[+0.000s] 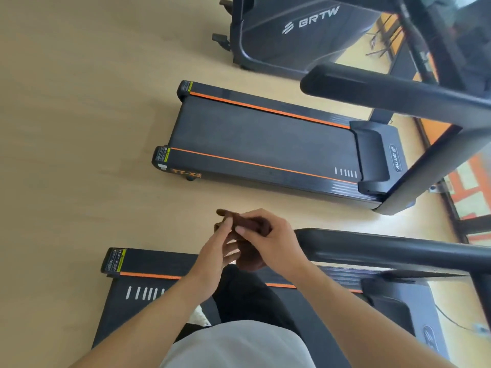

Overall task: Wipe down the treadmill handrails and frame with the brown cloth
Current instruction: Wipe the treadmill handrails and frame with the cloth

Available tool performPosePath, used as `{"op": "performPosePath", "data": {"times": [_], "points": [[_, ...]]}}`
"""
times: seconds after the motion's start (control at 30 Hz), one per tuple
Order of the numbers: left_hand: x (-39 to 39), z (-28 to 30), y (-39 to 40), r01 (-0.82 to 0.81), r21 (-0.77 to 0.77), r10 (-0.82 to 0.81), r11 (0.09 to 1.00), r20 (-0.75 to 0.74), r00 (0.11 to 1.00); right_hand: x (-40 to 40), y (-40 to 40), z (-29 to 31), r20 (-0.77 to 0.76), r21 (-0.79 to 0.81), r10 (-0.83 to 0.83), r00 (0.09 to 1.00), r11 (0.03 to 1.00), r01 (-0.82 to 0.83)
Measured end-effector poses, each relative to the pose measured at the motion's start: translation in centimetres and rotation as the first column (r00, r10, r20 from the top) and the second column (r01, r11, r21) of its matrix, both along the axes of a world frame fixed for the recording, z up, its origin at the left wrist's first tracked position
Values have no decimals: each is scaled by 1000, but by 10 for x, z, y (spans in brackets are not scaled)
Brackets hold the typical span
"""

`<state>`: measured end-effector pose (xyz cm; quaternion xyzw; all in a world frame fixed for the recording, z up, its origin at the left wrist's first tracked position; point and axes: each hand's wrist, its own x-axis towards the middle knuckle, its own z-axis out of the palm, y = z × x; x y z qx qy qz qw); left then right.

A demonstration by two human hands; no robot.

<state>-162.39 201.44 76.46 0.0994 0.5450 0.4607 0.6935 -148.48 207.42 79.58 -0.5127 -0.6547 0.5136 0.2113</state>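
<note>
Two hands fold a brown cloth above a treadmill.

Left hand pinches the cloth's near edge; right hand grips it from the 3 o'clock side. A black handrail runs at 3 o'clock, a second treadmill at 12.

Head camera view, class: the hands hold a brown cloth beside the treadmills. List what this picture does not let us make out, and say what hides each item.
- Brown folded cloth: in the head view the left hand and right hand cover most of it.
- Black padded handrail of the near treadmill: cut off by the right edge.
- Yellow-green warning labels: print too small to read.
- Near treadmill's black belt: partly hidden by arms and body.
</note>
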Motion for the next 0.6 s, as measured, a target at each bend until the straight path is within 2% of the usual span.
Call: {"op": "performPosePath", "data": {"times": [0.07,0.13,0.2,0.27,0.33,0.37,0.4,0.47,0.5,0.6], "points": [[-16,8,22,-54,-2,54,999,131,990,-10,3,-2,-7,-85,159,987,984,-159],[-26,16,45,-64,-13,65,998,109,992,-15,16,-4,-38,-130,211,977,968,-214],[-29,19,69,-45,-5,45,999,-18,999,-17,36,-1,-190,-134,74,979,986,-101],[-27,19,96,-14,16,16,1000,-136,991,-20,63,3,-309,-176,-220,925,969,171],[-21,25,127,47,20,-41,999,-215,976,-16,97,-3,-146,-112,-404,903,914,391],[-17,28,143,79,9,-75,997,-232,970,-11,114,-3,-58,-129,-427,902,899,417],[-13,33,158,118,-4,-116,993,-237,964,-6,129,-2,-22,-218,-429,903,884,415],[-5,44,190,193,-1,-187,981,-245,951,5,156,6,-102,-412,-458,883,827,382],[-3,49,205,226,7,-216,974,-271,938,10,167,12,-144,-451,-467,872,816,362],[3,63,240,301,41,-258,953,-413,873,20,191,22,-233,-419,-510,828,821,388]]}}
